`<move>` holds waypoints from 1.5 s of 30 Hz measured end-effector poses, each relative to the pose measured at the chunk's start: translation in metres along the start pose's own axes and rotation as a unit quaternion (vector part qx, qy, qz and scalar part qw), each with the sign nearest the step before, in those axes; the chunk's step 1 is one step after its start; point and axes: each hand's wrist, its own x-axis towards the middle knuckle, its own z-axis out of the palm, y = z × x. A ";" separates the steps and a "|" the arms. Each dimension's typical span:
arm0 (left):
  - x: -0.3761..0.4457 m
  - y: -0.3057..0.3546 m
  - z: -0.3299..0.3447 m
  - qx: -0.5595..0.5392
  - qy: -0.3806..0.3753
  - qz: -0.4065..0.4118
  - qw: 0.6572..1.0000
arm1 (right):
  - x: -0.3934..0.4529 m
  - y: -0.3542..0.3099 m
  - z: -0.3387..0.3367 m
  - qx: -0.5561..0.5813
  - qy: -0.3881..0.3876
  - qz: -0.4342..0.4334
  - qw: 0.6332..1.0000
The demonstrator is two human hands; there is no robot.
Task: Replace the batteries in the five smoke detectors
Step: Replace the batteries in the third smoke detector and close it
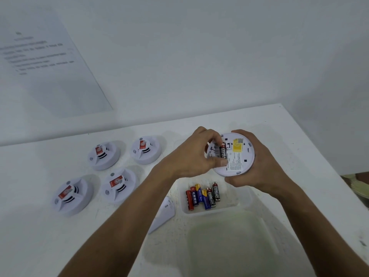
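Tray (pixel 245 204) w/ 6 batteries below; R hand (pixel 257 166) grips detector (pixel 233 156), L hand (pixel 191 158) fingers pinch battery (pixel 223 151) in it.

I take this for a plain test room or lab: bare white walls, a white tabletop (pixel 60 236), and a printed instruction sheet (pixel 46 62) stuck to the wall.

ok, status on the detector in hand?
Right hand holds the upturned detector. Left hand pinches the Eveready battery in its bay. Four detectors wait left. Nothing in the way.
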 end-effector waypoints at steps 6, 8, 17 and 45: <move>0.009 0.002 0.013 0.008 0.103 0.032 0.994 | 0.006 0.000 -0.006 -0.006 0.006 0.010 1.000; 0.012 0.005 0.016 0.007 0.135 0.053 0.989 | 0.008 0.001 -0.005 -0.004 0.010 0.015 1.000; 0.032 -0.030 0.005 -0.090 0.195 -0.132 0.968 | -0.013 0.010 -0.029 0.001 0.070 0.063 0.996; 0.007 -0.035 0.026 0.107 0.145 -0.076 0.981 | -0.041 0.003 -0.034 0.016 0.064 0.089 0.994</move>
